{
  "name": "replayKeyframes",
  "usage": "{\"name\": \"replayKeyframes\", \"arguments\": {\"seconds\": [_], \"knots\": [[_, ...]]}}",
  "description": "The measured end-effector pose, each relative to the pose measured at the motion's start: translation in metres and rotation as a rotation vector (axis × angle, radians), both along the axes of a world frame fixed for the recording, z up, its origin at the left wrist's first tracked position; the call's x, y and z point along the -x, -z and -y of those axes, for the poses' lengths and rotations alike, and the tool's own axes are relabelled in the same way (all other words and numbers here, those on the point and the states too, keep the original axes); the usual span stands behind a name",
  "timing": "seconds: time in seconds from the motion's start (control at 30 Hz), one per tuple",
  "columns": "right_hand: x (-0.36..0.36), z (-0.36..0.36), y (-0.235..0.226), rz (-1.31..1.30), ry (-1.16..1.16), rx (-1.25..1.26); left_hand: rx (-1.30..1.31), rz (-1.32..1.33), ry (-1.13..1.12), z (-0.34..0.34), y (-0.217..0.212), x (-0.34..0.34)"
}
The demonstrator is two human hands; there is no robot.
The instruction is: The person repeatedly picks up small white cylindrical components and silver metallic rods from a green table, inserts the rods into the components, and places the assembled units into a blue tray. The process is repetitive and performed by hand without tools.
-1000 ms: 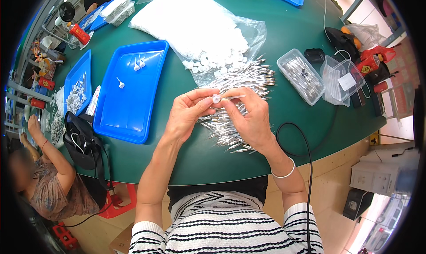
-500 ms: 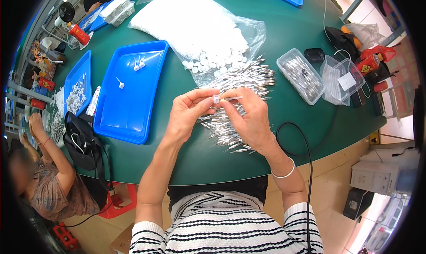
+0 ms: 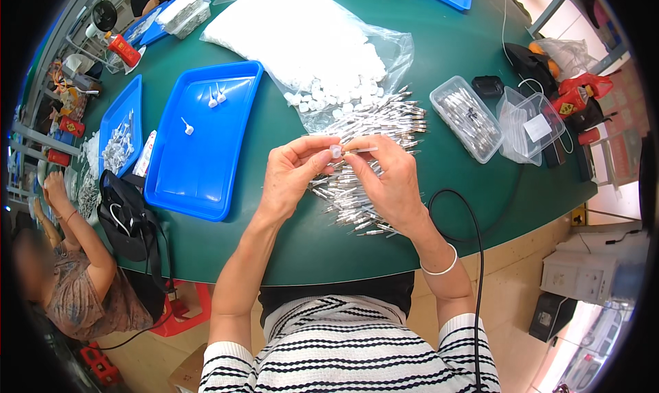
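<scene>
Between thumb and fingers, my left hand (image 3: 292,173) pinches a small white plastic cap (image 3: 336,151). My right hand (image 3: 388,180) grips a thin, pale stick-like part (image 3: 362,150), its inner end against the cap; whether it sits inside the cap I cannot tell. Beneath both hands spreads a heap of slim silver-and-white rods (image 3: 350,194). Just beyond lies a large clear bag (image 3: 295,43) of white caps, spilling from its near end. On the left, a blue tray (image 3: 195,166) holds several caps with thin stems (image 3: 189,129).
A clear box (image 3: 467,118) of rods stands at right, beside empty clear containers (image 3: 528,122). A black cable (image 3: 473,221) loops over the table's right side. At left are a smaller blue tray (image 3: 117,146), a black bag (image 3: 127,218) and a seated co-worker (image 3: 89,276).
Both hands keep nearly the same place and grip. The white cap appears slightly turned between my fingers.
</scene>
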State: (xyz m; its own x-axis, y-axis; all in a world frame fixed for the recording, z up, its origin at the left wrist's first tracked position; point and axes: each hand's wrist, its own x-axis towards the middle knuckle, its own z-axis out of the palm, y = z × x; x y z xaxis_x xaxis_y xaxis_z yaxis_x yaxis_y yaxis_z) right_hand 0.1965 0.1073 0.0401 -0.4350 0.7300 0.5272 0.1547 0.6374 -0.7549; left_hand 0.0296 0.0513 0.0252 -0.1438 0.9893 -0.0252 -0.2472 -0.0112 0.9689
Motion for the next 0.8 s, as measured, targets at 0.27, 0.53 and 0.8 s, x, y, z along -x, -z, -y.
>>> {"name": "replayKeyframes", "arguments": {"seconds": [0.27, 0.53, 0.8], "knots": [[-0.0009, -0.0023, 0.0035, 0.002, -0.007, 0.043, 0.008, -0.009, -0.004, 0.0005, 0.0007, 0.0], [-0.0008, -0.0012, 0.0028, -0.055, -0.044, 0.211, -0.001, -0.017, -0.01, 0.0002, 0.0011, -0.0006], [-0.0002, -0.003, 0.004, -0.077, -0.061, 0.225, -0.009, -0.024, -0.015, 0.0003, 0.0018, -0.0012]]}}
